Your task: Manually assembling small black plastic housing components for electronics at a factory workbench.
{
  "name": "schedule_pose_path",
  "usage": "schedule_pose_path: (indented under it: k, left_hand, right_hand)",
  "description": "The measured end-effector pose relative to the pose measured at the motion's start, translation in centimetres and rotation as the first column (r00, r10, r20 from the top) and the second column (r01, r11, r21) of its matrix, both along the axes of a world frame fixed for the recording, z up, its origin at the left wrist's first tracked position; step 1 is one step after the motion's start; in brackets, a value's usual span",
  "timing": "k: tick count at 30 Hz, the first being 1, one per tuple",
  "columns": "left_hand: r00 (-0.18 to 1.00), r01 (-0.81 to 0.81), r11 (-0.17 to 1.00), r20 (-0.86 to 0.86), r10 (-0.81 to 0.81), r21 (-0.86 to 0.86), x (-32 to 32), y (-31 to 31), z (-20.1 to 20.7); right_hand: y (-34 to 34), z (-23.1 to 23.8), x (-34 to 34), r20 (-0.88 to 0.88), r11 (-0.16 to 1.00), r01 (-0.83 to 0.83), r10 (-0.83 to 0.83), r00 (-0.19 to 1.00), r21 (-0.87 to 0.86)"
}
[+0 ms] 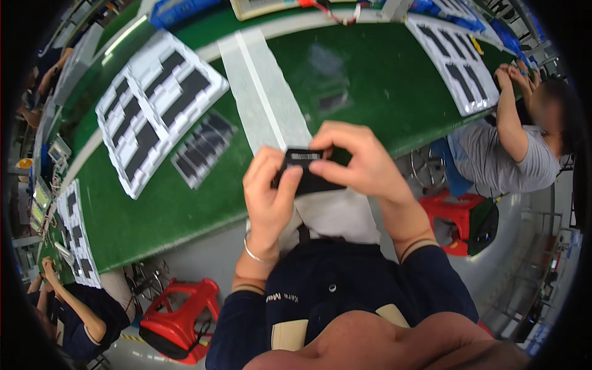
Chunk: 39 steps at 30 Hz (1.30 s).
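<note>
At the near edge of the green table I hold a flat black rectangular piece with a pale printed label [302, 156] between both hands. My left hand [269, 188] grips its left side, with the thumb on the face. My right hand [357, 161] pinches its right side between thumb and fingers. A wider dark area shows just below the label; whether it belongs to the same piece I cannot tell. Beneath and beyond my hands runs a pale mat strip [250, 92]. Left of it lies a group of dark flat pieces [205, 149], seemingly in clear plastic.
A white compartment tray [137, 78] with black flat pieces lies at the left. Another such tray [435, 60] is at the far right, near a co-worker in grey [518, 154]. Another person [80, 314] sits lower left. Red stools [185, 308] stand beside me on both sides.
</note>
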<state>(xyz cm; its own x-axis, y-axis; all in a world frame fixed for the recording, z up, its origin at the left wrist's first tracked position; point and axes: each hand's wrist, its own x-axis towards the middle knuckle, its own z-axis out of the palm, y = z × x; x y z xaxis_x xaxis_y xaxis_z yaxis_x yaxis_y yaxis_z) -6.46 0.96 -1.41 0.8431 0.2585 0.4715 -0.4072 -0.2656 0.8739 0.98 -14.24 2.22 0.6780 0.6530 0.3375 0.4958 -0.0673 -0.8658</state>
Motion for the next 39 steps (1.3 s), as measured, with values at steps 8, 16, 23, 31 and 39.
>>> schedule_pose_path:
  k: [8, 16, 23, 31, 39]
  left_hand:
    - [0.989, 0.124, 0.953, -0.045, -0.142, -0.278, -1.6, -0.2, 0.0]
    - [0.992, 0.128, 0.984, 0.039, -0.124, -0.127, -2.8, -0.8, -0.4]
    - [0.995, 0.088, 0.990, 0.049, -0.083, -0.112, -2.4, -0.7, -0.2]
    - [0.995, 0.048, 0.997, 0.087, -0.043, -0.056, -2.2, -0.5, -0.1]
    - [0.995, 0.072, 0.994, 0.078, -0.066, -0.078, -2.3, 0.4, 0.1]
  right_hand:
    - [-0.3, 0.4, -1.7, -0.150, 0.993, 0.080, -0.066, 0.987, 0.089]
    - [0.2, 0.4, -2.7, -0.090, 0.995, 0.023, -0.015, 0.996, 0.095]
    - [0.8, -0.3, -3.3, 0.301, 0.971, 0.151, -0.202, 0.932, 0.186]
    - [1.5, -0.3, -3.2, 0.503, 0.959, 0.163, -0.261, 0.824, 0.230]
    - [1.6, -0.3, -2.8, 0.348, 0.976, 0.049, -0.121, 0.930, 0.211]
